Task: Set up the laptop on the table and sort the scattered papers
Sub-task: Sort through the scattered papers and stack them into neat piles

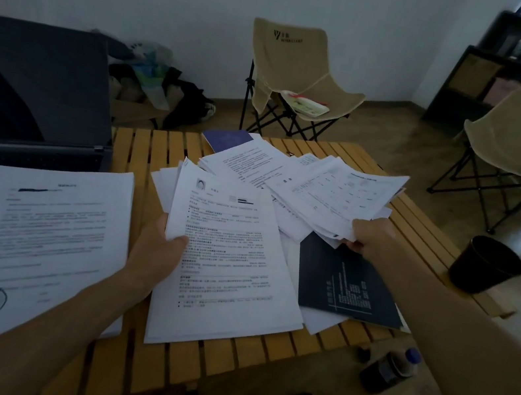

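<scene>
So the wooden slat table [260, 347] is the anchor here, and most of its top is buried. The open laptop [24, 107] sits at the table's far left corner, screen dark, its keyboard half covered by a stamped document stack [35, 241] that hangs off the table's near left edge toward the person. The left hand [156, 248] is over the middle of the table, thumb on top and fingers curled under the left edge of a printed sheet with a small photo [223, 260] — that sheet's bottom edge runs right out to the table's near edge. The right hand [367, 235] is over the right half of the table, pinching the near corner of a messy bundle of papers [333, 192], lifted and fanned out so its far edge points toward the table's back right corner; you can't really see its fingertips under the paper. A dark folder [348, 282] lies flat under that arm, near the table's right front, with loose sheets poking out beneath it. A purple booklet [227, 139] peeks out at the table's back edge. Bare slats only show along the front edge, a strip beside the laptop and the right rim. Off the table's right side: a black bin [484, 264], a dark bottle [390, 370] on the floor, and two beige folding chairs [294, 74] behind.
</scene>
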The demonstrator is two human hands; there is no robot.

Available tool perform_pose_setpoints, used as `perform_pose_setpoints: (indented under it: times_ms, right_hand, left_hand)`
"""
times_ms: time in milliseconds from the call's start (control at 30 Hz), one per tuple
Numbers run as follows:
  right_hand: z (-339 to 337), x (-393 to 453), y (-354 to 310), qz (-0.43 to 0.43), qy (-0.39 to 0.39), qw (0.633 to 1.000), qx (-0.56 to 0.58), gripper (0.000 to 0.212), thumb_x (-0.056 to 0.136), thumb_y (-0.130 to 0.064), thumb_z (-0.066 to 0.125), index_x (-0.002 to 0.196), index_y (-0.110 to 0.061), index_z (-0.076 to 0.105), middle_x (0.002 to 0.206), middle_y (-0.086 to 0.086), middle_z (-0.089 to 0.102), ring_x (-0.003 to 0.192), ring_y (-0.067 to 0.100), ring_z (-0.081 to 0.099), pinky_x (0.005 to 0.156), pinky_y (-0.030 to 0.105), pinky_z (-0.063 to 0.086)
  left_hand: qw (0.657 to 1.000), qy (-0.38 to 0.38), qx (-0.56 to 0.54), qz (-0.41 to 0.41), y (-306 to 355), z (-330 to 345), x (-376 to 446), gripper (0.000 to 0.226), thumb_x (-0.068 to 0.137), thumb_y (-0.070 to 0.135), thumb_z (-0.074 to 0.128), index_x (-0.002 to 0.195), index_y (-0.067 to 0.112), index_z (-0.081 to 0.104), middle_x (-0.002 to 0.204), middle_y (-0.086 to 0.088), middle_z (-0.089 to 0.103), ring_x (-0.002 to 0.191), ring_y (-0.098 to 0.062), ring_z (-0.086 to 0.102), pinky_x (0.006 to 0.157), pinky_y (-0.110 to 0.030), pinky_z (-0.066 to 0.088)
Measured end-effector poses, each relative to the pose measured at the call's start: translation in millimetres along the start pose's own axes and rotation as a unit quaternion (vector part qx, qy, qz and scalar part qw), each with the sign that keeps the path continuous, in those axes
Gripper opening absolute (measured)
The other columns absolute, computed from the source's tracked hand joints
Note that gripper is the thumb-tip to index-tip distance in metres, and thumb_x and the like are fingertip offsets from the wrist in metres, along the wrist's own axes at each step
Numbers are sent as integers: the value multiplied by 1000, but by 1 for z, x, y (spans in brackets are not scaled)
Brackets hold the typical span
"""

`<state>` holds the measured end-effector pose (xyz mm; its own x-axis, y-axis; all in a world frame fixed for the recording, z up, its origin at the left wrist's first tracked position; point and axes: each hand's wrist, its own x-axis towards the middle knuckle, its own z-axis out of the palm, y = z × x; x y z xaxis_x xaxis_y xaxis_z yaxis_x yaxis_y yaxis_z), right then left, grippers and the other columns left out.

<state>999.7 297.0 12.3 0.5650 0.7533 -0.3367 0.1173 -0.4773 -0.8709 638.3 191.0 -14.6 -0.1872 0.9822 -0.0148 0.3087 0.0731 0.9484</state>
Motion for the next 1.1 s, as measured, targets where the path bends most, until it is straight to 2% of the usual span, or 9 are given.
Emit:
perform_pose_setpoints:
  times_ms: [100, 233, 300, 433, 600, 733, 833, 933, 1100]
  right_hand:
    - [-10, -5, 4, -5, -12, 998, -69, 26, 96, -22, 54, 116, -5, 55, 101, 19, 67, 67, 32, 69, 44, 30, 54]
    - [-34, -3, 6, -123, 72, 954, -263, 28, 87, -21, 64, 105, 0, 60, 100, 18, 65, 89, 35, 65, 77, 42, 58]
    - [-40, -1, 10, -97, 33, 968, -228, 28, 86, -22, 64, 102, 1, 62, 100, 20, 66, 79, 30, 62, 65, 37, 53]
    - [-39, -19, 3, -85, 38, 989, -116, 20, 95, -15, 53, 90, 3, 60, 67, 12, 63, 48, 17, 54, 41, 23, 42]
    - [-38, -69, -18, -18, -73, 985, 156, 12, 101, -10, 51, 109, -3, 57, 76, 9, 61, 53, 12, 55, 41, 20, 45]
    - [-66, -113, -7, 23, -227, 954, 193, 13, 104, -11, 45, 110, -4, 54, 75, 5, 52, 60, 9, 46, 44, 16, 43]
    - [-85, -113, 10, 21, -229, 972, 57, 15, 101, -13, 53, 109, -2, 58, 78, 9, 59, 60, 14, 52, 48, 22, 45]
    - [-83, -89, 20, 21, -131, 985, -106, 15, 96, -15, 61, 103, -1, 60, 86, 15, 67, 65, 22, 63, 55, 30, 52]
    - [-57, -36, 5, -136, -37, 932, -334, 27, 83, -31, 69, 96, -10, 61, 94, 8, 66, 82, 22, 64, 68, 33, 56]
  left_hand:
    - [1000, -2, 2, -2, 1, 0, -1, 34, 97, 9, 56, 131, 10, 52, 109, -1, 60, 91, -14, 59, 62, -20, 47]
    - [1000, -6, 1, -4, 1, 0, -1, 35, 97, 8, 56, 132, 11, 52, 111, -2, 61, 86, -9, 58, 62, -21, 47]
    - [1000, -3, 2, -7, 1, 0, 0, 34, 97, 8, 56, 131, 11, 52, 110, -3, 61, 84, -9, 58, 61, -22, 46]
    - [1000, -6, -1, -13, -1, 0, 2, 35, 97, 8, 56, 131, 12, 51, 108, -1, 61, 86, -11, 59, 61, -23, 46]
    - [1000, -14, 1, -12, -4, -1, 4, 39, 97, 11, 56, 135, 15, 50, 116, -2, 62, 93, -16, 60, 64, -24, 48]
    - [1000, -1, -13, -9, -7, -4, 3, 42, 93, 9, 62, 133, 10, 52, 121, -7, 64, 98, -19, 63, 67, -23, 50]
    - [1000, 14, -1, -6, -7, -5, 2, 42, 91, 10, 65, 131, 8, 52, 120, -7, 64, 98, -19, 62, 67, -23, 50]
    - [999, 29, 22, -1, -2, -1, -1, 42, 91, 11, 65, 129, 9, 49, 115, -5, 62, 96, -18, 60, 64, -22, 47]
    - [995, 39, 79, 38, 13, 10, -5, 32, 90, 1, 61, 112, 15, 42, 106, -2, 55, 92, -15, 55, 61, -18, 43]
